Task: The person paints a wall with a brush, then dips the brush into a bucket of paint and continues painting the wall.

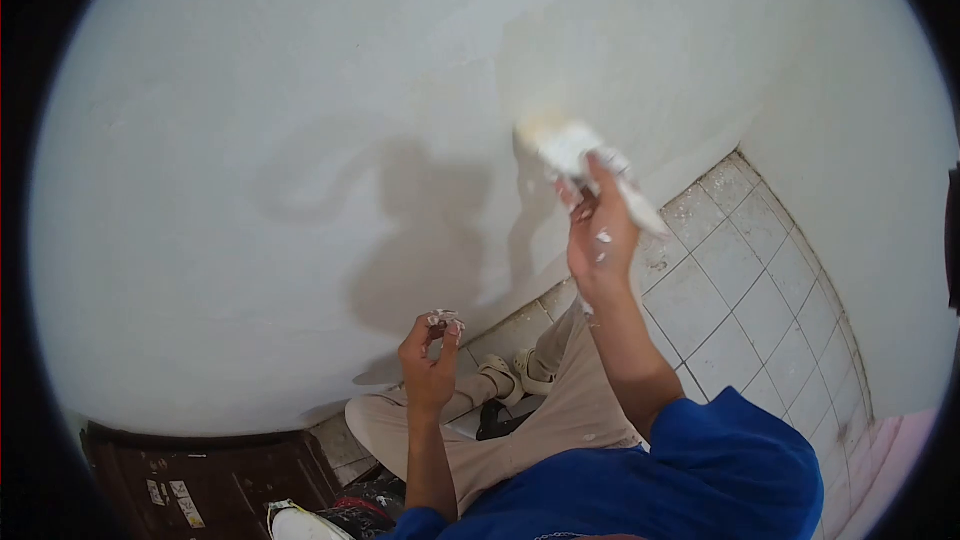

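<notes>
My right hand (603,230) is closed around the handle of a wide paintbrush (575,145), coated in white paint and blurred by motion. Its pale bristles are at the white wall (300,60), around a faintly darker, damp-looking patch. White smears mark my right palm and fingers. Lower and to the left, my left hand (433,352) is raised above my knee with its fingers curled in toward the thumb. Those fingertips are daubed white, and nothing shows between them.
Pale floor tiles (735,260) run along the wall to a corner at right. A dark brown panel (220,485) with stickers lies bottom left. Beside it is a paint-spattered container (370,505) with something white (300,522) at its edge. Pink material (890,465) shows lower right.
</notes>
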The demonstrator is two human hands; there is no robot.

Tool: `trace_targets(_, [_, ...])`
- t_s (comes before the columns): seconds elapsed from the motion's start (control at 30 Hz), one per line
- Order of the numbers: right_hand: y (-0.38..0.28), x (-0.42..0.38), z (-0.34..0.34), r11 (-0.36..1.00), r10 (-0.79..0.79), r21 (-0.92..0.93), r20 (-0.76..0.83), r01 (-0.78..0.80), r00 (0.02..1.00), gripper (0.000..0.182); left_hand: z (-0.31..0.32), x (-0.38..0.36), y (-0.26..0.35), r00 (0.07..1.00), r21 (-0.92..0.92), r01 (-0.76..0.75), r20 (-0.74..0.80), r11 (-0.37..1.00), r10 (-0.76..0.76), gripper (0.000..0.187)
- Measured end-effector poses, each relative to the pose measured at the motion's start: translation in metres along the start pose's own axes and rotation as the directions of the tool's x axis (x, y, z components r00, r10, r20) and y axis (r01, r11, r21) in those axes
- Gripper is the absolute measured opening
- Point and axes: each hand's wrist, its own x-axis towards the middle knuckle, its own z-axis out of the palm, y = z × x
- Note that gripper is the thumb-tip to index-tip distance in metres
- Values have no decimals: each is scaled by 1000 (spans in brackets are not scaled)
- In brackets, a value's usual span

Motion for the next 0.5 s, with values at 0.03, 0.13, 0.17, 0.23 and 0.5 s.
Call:
trace_targets(0.03, [-15,-3,20,993,-102,69,71,97,992,17,2,2,0,1000,-21,1,8,1000,-1,12])
trace_targets(0.13, [-28,0,45,961,-276,37,142,274,950,15,6,-1,-1,999,-49,21,39,999,-19,11])
trace_targets(0.17, [-16,5,42,945,-315,-40,162,325,935,11,6,-2,-2,998,-34,29,60,999,-27,11])
trace_targets(0.23, [22,10,5,923,-276,-248,100,293,956,12,7,-1,-2,998,-16,25,64,1000,-24,11])
trace_targets(0.5, [53,24,-120,960,99,-221,-310,-173,945,27,-6,3,3,1000,22,-16,11,1000,16,12])
